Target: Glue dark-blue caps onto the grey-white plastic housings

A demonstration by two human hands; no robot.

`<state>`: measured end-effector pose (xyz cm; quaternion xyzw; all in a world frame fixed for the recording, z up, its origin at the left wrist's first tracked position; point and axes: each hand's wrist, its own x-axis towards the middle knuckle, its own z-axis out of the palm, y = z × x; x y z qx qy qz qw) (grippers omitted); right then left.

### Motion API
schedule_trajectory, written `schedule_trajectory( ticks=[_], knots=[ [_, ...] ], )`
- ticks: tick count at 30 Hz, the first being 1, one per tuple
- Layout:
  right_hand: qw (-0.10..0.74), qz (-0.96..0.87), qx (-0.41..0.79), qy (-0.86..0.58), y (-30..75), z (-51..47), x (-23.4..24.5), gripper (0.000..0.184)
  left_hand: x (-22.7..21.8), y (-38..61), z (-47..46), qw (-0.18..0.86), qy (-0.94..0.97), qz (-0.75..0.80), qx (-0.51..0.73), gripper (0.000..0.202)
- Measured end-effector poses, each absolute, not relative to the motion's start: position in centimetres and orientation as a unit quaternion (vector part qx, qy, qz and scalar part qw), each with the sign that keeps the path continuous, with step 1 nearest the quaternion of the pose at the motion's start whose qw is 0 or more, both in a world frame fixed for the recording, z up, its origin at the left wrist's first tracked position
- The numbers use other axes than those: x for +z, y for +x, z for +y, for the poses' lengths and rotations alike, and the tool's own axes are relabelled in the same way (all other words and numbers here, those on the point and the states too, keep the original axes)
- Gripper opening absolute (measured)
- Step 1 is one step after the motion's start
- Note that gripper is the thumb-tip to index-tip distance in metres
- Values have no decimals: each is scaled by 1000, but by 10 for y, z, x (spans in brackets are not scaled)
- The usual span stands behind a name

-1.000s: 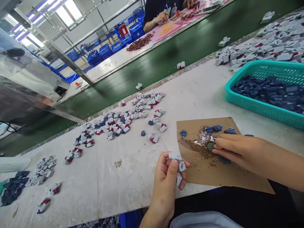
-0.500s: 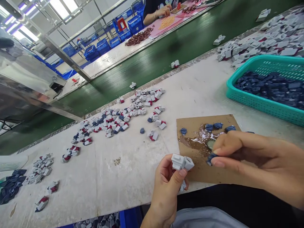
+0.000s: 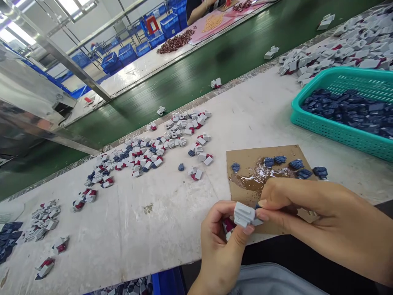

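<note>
Cardboard sheet [image 3: 285, 162] lies on the white table [image 3: 129, 229], smeared with a wet patch and dotted with small dark blue parts [image 3: 296, 164]. At its near edge, the left hand [image 3: 222, 241] has its grip closed on a grey plastic piece [image 3: 244, 215]. The right hand [image 3: 310, 213] pinches a small blue part against that piece. Beyond the cardboard stands a teal basket [image 3: 325, 127].

A pale, scuffed worktable [image 3: 129, 229] fills the lower half of the frame, and a dark green conveyor belt [image 3: 196, 78] crosses behind it from lower left to upper right. Beyond the belt, a second light table [image 3: 135, 69] runs along the top, with stacked blue crates [image 3: 123, 55] behind it, bright ceiling lights [image 3: 73, 5] in the upper left, and a slanting metal rail [image 3: 61, 57] beneath them.
</note>
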<state>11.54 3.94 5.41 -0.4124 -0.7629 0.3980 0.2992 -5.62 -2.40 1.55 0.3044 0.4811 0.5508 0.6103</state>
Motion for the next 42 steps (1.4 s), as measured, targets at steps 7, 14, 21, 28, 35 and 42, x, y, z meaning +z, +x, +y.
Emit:
schedule_trajectory(
  ticks=[7, 14, 21, 28, 35, 42],
  knots=[
    [330, -692, 449, -458, 107, 30, 43, 33, -3, -47, -32, 598, 320, 491, 546, 25],
    [365, -588, 548, -469, 103, 23, 35, 48, -12, -55, -37, 450, 571, 455, 514, 32],
    [356, -482, 667, -443, 67, 51, 57, 70, 2, -47, -25, 431, 595, 439, 517, 31],
    [293, -376, 795, -375, 44, 42, 61, 70, -5, -39, -18, 270, 631, 440, 579, 28],
    [367, -397, 755, -371, 37, 35, 43, 68, -18, -48, -24, 266, 633, 478, 547, 33],
    [298, -438, 766, -365, 19, 38, 51, 71, -8, -64, -34, 321, 608, 493, 533, 41]
  ],
)
